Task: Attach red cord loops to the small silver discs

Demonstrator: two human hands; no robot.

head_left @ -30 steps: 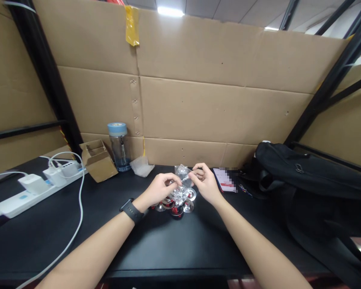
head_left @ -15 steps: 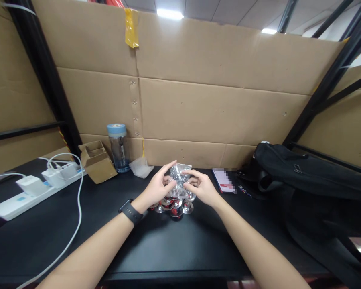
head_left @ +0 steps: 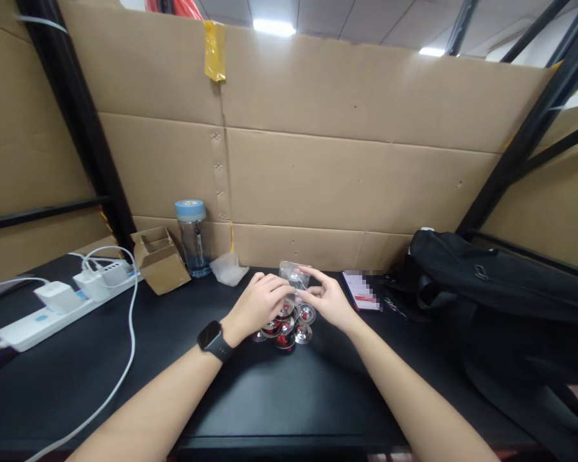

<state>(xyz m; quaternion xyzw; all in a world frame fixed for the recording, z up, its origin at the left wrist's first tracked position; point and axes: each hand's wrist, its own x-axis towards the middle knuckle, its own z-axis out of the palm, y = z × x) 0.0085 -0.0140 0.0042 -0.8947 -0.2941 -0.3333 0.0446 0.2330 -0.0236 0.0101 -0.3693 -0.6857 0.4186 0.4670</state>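
Observation:
A clear crinkled plastic bag [head_left: 295,272] is held up between my hands above the black table. My right hand [head_left: 328,299] pinches its right side between thumb and fingers. At the bag's left, my left hand [head_left: 264,303] is closed with its back toward me; its fingertips are by the bag's opening and what they hold is hidden. Below the hands lies a pile of shiny silver discs [head_left: 286,327], round and cup-like, with red bits among them. My left hand partly covers the pile.
To the left are a white power strip [head_left: 24,328] with chargers and cable, an opened cardboard box [head_left: 161,263], a bottle with a blue lid [head_left: 192,240] and a crumpled white bag [head_left: 228,269]. A phone [head_left: 361,290] and a black backpack [head_left: 501,282] are at right. Cardboard [head_left: 318,186] walls the back.
My left hand has turned over from holding the bag's left edge, its fingers now curled by the bag. The bag has shifted slightly right. The view has moved a little.

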